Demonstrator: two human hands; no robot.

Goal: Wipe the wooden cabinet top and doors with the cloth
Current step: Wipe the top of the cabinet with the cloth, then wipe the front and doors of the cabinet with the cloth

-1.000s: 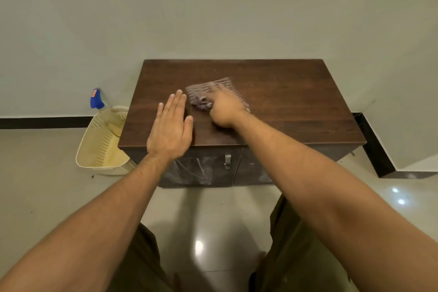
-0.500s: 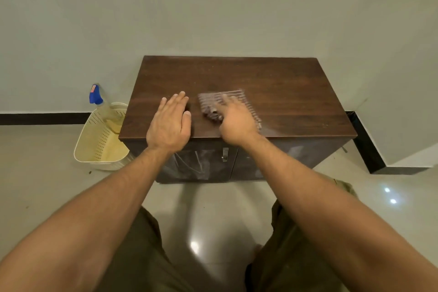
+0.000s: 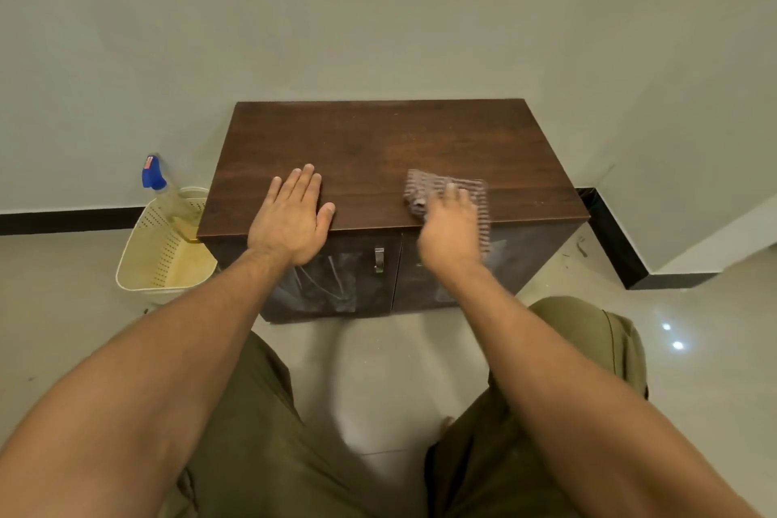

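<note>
A low dark wooden cabinet stands against the wall, and its top (image 3: pixel 378 139) is bare apart from my hands. A striped grey-brown cloth (image 3: pixel 429 181) lies at the front right of the top, one side hanging over the front edge. My right hand (image 3: pixel 450 236) presses down on the cloth with fingers stretched over it; the hand is motion-blurred. My left hand (image 3: pixel 290 219) rests flat, fingers straight, on the front left of the top. Below, the dusty left door (image 3: pixel 336 286) carries a metal handle (image 3: pixel 379 259).
A cream perforated basket (image 3: pixel 159 257) sits on the floor against the cabinet's left side, with a blue-topped spray bottle (image 3: pixel 153 177) leaning in it. A wall corner with dark skirting (image 3: pixel 609 240) juts out on the right. My knees are close below the doors.
My right hand has slid the cloth from the middle of the top rightward and toward the front edge. My left hand has stayed flat on the front left.
</note>
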